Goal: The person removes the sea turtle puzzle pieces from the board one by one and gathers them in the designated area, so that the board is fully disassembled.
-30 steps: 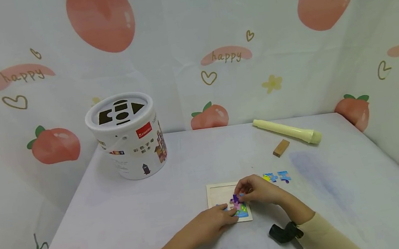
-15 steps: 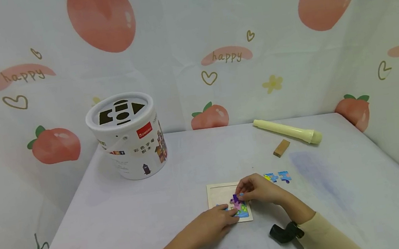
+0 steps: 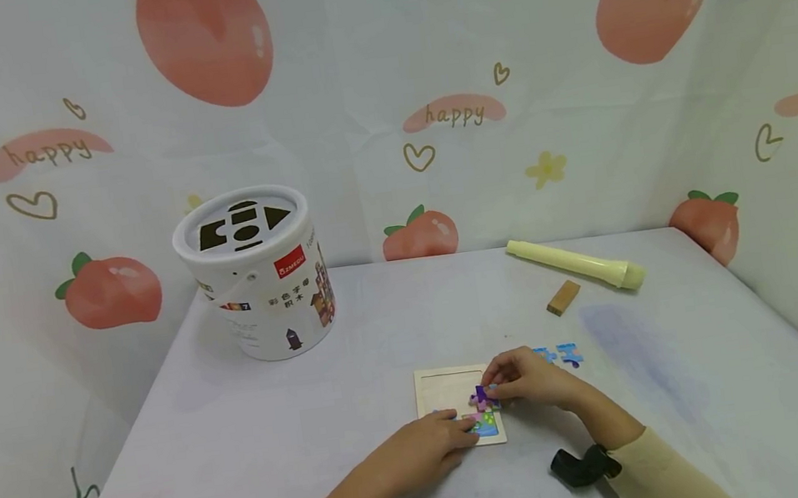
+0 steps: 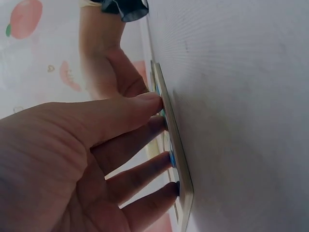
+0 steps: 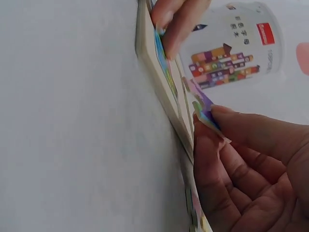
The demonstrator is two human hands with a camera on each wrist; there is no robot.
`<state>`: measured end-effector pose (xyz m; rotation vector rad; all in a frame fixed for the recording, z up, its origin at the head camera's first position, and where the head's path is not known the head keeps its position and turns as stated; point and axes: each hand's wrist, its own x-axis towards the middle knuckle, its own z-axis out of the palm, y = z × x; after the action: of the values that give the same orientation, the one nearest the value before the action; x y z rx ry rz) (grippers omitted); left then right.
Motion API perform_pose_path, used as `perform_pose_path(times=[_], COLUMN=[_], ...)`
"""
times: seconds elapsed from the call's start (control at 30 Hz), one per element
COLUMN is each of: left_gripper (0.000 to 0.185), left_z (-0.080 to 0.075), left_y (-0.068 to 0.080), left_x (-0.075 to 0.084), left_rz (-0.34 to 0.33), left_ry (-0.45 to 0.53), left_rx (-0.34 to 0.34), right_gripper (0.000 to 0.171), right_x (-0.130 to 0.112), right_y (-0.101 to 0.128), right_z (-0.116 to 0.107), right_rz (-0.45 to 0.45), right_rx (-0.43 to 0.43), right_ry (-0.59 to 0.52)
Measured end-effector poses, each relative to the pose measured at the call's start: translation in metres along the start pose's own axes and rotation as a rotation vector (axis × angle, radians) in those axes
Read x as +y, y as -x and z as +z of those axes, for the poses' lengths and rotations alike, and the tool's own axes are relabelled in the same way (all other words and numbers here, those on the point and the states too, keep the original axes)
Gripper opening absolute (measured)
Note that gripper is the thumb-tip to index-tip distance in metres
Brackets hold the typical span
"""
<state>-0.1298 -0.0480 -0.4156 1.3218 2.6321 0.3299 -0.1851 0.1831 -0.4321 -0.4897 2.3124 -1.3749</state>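
A wooden puzzle tray [image 3: 419,395] lies on the table, with colourful jigsaw pieces [image 3: 486,426] laid along its near side. My left hand [image 3: 431,447] rests its fingertips on these pieces, fingers extended; the left wrist view shows the thumb [image 4: 140,102] by the tray's edge. Between thumb and fingers, my right hand [image 3: 533,378] pinches a purple-and-pink jigsaw piece [image 5: 205,108] over the tray's right side. That piece is tilted and raised off the tray in the right wrist view. Two loose blue jigsaw pieces [image 3: 569,353] lie beyond the right hand, one partly hidden by it.
A white lidded bucket [image 3: 262,301] with shape cut-outs stands at the back left. Toward the back right lie a pale yellow tube-like stick [image 3: 571,262] and a small wooden block [image 3: 563,297]. A printed cloth hangs behind the table.
My right hand has shifted slightly right with the pinched jigsaw piece, separating it from the pieces in the tray and uncovering more of them. The left hand stays in place.
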Motion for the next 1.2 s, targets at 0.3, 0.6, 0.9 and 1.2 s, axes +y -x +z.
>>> perform_pose_path(times=[0.3,0.6,0.9,1.2], left_gripper=[0.03,0.033,0.033,0.047], left_z=[-0.004,-0.002,-0.002,-0.008], left_y=[0.001,0.001,0.003,0.005], left_x=[-0.001,-0.002,-0.006,-0.009], left_rz=[-0.021,-0.017,-0.01,-0.185], left_ry=[0.033,0.024,0.014,0.062], left_rx=[-0.068,-0.036,0.018,-0.021], right_gripper=[0.025,0.029,0.029,0.035], right_x=[0.009,0.017,0.03,0.038], right_y=[0.018,0.038,0.055,0.072], right_z=[-0.017,-0.032,-0.048,-0.066], right_rz=[0.023,0.073,0.081,0.15], right_rx=[0.042,0.123,0.173,0.234], right_ry=[-0.029,-0.017,-0.031,-0.033])
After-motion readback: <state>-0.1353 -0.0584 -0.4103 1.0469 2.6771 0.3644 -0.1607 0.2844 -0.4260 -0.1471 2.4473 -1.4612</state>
